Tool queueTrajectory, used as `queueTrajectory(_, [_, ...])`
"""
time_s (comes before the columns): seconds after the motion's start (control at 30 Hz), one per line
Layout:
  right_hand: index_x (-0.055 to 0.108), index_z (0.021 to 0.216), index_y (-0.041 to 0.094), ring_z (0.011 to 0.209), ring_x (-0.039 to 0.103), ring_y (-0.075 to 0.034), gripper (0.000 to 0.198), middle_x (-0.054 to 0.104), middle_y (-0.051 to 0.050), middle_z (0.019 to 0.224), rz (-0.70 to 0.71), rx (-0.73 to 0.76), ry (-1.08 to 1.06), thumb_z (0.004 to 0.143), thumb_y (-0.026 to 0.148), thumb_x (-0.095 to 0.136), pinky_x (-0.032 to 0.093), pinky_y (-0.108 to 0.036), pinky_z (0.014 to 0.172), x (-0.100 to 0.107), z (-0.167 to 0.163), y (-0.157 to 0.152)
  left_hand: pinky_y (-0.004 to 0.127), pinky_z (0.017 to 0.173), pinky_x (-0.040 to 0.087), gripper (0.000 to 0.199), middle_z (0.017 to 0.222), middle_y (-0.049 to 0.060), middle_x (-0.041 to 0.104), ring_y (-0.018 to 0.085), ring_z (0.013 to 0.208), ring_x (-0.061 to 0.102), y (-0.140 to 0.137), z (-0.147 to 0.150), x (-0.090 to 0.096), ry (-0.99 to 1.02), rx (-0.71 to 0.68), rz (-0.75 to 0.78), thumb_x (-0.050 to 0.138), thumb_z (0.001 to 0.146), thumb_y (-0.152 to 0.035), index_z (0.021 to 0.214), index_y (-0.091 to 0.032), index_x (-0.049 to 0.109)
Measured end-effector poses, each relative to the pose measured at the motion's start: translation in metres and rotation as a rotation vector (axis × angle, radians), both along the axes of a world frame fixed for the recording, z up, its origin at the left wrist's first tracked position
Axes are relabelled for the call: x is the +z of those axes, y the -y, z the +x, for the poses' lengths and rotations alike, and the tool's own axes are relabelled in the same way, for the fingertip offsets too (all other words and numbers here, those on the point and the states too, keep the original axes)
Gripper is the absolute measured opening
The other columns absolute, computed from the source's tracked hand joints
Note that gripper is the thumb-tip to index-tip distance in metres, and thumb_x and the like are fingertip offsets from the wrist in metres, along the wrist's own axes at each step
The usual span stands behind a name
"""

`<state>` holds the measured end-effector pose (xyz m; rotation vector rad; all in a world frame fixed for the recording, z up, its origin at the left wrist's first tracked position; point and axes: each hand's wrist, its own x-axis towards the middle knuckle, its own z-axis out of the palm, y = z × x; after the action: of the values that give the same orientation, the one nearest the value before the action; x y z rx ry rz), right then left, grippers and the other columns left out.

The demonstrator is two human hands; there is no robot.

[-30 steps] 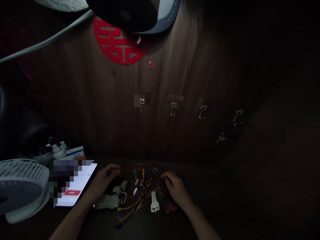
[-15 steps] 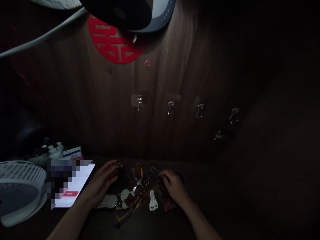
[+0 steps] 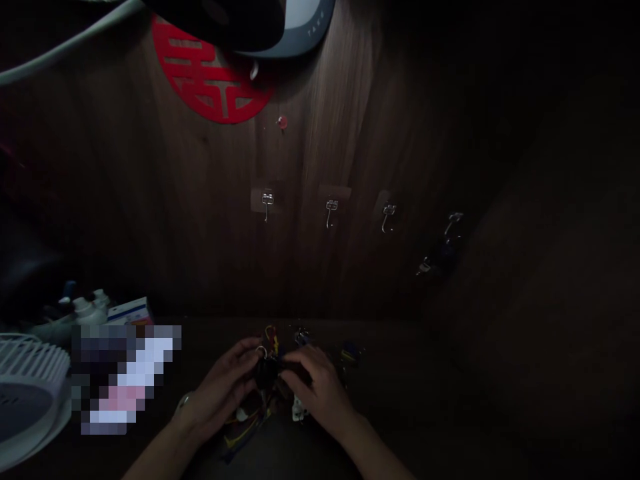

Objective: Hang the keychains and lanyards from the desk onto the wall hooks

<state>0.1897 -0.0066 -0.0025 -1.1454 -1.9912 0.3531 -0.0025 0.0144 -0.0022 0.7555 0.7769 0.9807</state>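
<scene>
My left hand (image 3: 227, 383) pinches a metal key ring (image 3: 261, 351) between thumb and fingers, and a dark bunch that looks like keys (image 3: 266, 373) hangs from it. From the right, my right hand (image 3: 320, 387) meets this bunch with thumb and forefinger closed at its edge; what lies between them is too dark to make out. Beneath the hands are a white key (image 3: 299, 409), partly covered, and yellow and dark cords (image 3: 240, 437). More keys (image 3: 301, 335) lie just behind my right hand. A small yellow-and-blue item (image 3: 350, 353) lies to its right.
Metal hooks (image 3: 331, 212) line the dark wood wall; keys (image 3: 425, 267) hang at the rightmost one. A red paper cutout (image 3: 215, 80) and a dark round device (image 3: 300, 43) are above. Left are a white fan (image 3: 33, 393), bottles (image 3: 90, 310) and a blurred-out screen (image 3: 133, 380).
My left hand has moved right with the key ring. My right hand has come left to meet it, now covering part of the pile. The view has shifted slightly.
</scene>
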Motion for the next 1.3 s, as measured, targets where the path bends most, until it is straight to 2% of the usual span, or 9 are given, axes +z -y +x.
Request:
queueTrajectory(0.1, [0.062,0.083,0.023,0.076,0.059,-0.018,0.012,0.066,-0.002,0.078,0.002,-0.016,0.005,0.088,0.026,0.052,0.042,-0.030,0.072,-0.002,-0.001,-0.001,0.028,0.078,0.049,0.031,0.100,0.004,0.068,0.019,0.096,0.063,0.002,0.004,-0.001,-0.021,-0.046,0.031,0.071,0.075,-0.029,0.104,-0.023,0.060])
queueTrajectory(0.3, [0.059,0.083,0.022,0.075,0.059,-0.017,0.010,0.064,-0.002,0.077,0.035,-0.076,-0.194,0.087,0.023,0.050,0.043,-0.028,0.070,-0.007,0.005,-0.004,0.027,0.076,0.048,0.029,0.093,0.003,0.070,0.018,0.090,0.064,0.005,0.008,0.001,-0.031,-0.138,0.010,0.073,0.074,-0.032,0.099,-0.022,0.062])
queueTrajectory(0.43, [0.056,0.081,0.021,0.070,0.058,-0.016,0.006,0.060,-0.001,0.074,0.034,-0.107,-0.302,0.085,0.022,0.051,0.044,-0.026,0.066,-0.006,0.005,-0.002,0.029,0.080,0.047,0.031,0.106,0.006,0.069,0.021,0.098,0.063,0.010,0.010,0.005,-0.078,-0.176,0.045,0.068,0.076,-0.038,0.103,-0.023,0.063])
queueTrajectory(0.53, [0.054,0.076,0.021,0.069,0.057,-0.015,0.008,0.059,0.000,0.072,0.025,-0.092,-0.347,0.084,0.021,0.053,0.044,-0.026,0.065,-0.003,0.003,0.000,0.031,0.088,0.044,0.034,0.108,0.006,0.069,0.023,0.104,0.061,0.012,0.013,0.006,-0.203,-0.147,0.152,0.065,0.076,-0.042,0.104,-0.023,0.064])
queueTrajectory(0.7, [0.054,0.068,0.021,0.075,0.058,-0.016,0.013,0.060,-0.002,0.078,-0.015,-0.049,-0.426,0.081,0.020,0.058,0.044,-0.027,0.069,0.003,-0.004,0.004,0.029,0.080,0.045,0.028,0.090,0.001,0.070,0.021,0.088,0.062,0.013,0.024,0.000,-0.356,-0.131,0.380,0.074,0.065,-0.031,0.091,-0.022,0.065])
queueTrajectory(0.83, [0.054,0.063,0.020,0.073,0.057,-0.015,0.017,0.059,-0.001,0.078,-0.083,-0.040,-0.494,0.079,0.020,0.060,0.044,-0.026,0.067,0.005,-0.011,0.006,0.025,0.068,0.044,0.013,0.070,-0.003,0.065,0.017,0.071,0.058,0.015,0.030,-0.002,-0.493,-0.024,0.445,0.069,0.066,-0.028,0.074,-0.020,0.063])
queueTrajectory(1.03, [0.057,0.069,0.020,0.072,0.056,-0.015,0.023,0.059,-0.001,0.073,-0.147,-0.024,-0.530,0.088,0.027,0.047,0.043,-0.026,0.068,0.003,-0.009,0.004,0.023,0.065,0.041,0.016,0.062,-0.004,0.060,0.015,0.066,0.054,0.016,0.030,0.006,-0.501,0.031,0.361,0.066,0.068,-0.034,0.064,-0.020,0.062])
queueTrajectory(1.2, [0.065,0.085,0.022,0.082,0.059,-0.016,0.012,0.063,-0.002,0.084,-0.189,-0.008,-0.488,0.085,0.023,0.053,0.044,-0.026,0.074,-0.002,-0.008,0.002,0.022,0.062,0.039,0.021,0.058,-0.006,0.057,0.013,0.060,0.050,0.015,0.027,0.008,-0.371,0.011,0.262,0.066,0.069,-0.037,0.060,-0.019,0.060])
queueTrajectory(1.3, [0.067,0.086,0.023,0.088,0.060,-0.017,0.011,0.063,-0.002,0.090,-0.205,0.032,-0.498,0.081,0.021,0.057,0.044,-0.027,0.079,-0.002,-0.011,0.002,0.021,0.063,0.039,0.022,0.058,-0.006,0.055,0.012,0.059,0.049,0.016,0.028,0.006,-0.313,-0.023,0.258,0.065,0.072,-0.036,0.059,-0.019,0.059])
